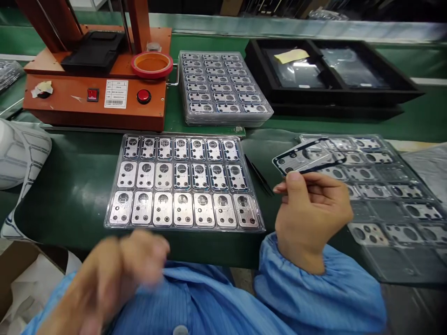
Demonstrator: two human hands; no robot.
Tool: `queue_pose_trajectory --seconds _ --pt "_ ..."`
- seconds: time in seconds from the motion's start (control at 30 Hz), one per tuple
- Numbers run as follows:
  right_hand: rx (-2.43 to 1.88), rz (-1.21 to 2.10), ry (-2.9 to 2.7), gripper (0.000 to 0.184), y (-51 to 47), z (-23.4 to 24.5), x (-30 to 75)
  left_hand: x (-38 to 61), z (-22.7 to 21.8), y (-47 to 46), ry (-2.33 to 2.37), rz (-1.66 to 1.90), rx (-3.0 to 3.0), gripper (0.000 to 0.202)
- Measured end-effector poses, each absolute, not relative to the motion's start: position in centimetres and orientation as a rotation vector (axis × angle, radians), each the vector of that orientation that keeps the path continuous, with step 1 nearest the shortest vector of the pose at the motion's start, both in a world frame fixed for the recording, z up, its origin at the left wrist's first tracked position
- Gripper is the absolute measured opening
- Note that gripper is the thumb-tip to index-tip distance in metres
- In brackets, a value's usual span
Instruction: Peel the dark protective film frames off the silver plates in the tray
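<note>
My right hand (pixel 307 200) pinches a flat silver metal plate (pixel 303 158) by its lower edge. The plate has round holes and a dark blue border, and it is raised above the bench, tilted. Over the front edge, at the lower left, my left hand (pixel 122 265) is smeared by motion; its fingers look bent, and whether they hold anything cannot be made out. Between the hands, further back, lies a clear plastic tray (pixel 185 224) with rows of similar silver plates. Some plates in its upper rows have dark blue borders; the bottom row looks plain. Black tweezers (pixel 258 174) lie beside the tray.
A second clear tray (pixel 380 209), partly filled, lies at the right. Stacked trays (pixel 225 86) stand behind, beside an orange press (pixel 94 100) carrying a roll of tape (pixel 152 64). Black boxes (pixel 328 95) sit at the back right. A roll of backing strip (pixel 23 153) is at left.
</note>
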State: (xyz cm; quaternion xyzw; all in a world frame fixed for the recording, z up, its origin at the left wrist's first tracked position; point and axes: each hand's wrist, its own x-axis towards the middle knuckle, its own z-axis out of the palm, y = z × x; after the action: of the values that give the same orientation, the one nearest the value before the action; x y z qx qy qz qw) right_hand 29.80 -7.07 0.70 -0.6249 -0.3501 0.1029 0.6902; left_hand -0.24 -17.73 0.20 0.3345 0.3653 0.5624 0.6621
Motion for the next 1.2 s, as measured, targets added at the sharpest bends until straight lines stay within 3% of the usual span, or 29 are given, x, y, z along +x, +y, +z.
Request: queue_pose_trajectory --seconds 0.3,0.57,0.7,0.93,1.2 --pt "-1.359 0.642 -0.998 0.016 -9.0 2.0 24.4 3.0 1.9 -12.1 0.58 1.291 0.409 0.01" --pt "-1.176 1.062 -1.133 0.011 -9.0 1.3 21.5 3.5 1.1 -11.6 0.779 1.298 0.455 0.006" --pt "-1.09 1.236 -1.162 0.012 -9.0 1.2 20.9 4.1 1.1 -11.7 0.888 1.29 0.659 0.014" --pt "-1.072 1.317 -1.273 0.013 -9.3 1.3 20.8 4.7 0.9 -12.0 1.027 1.226 0.824 0.023" --pt "-1.06 1.292 -1.383 0.009 -9.7 0.8 20.7 5.3 0.9 -11.6 1.19 1.223 0.896 0.015"
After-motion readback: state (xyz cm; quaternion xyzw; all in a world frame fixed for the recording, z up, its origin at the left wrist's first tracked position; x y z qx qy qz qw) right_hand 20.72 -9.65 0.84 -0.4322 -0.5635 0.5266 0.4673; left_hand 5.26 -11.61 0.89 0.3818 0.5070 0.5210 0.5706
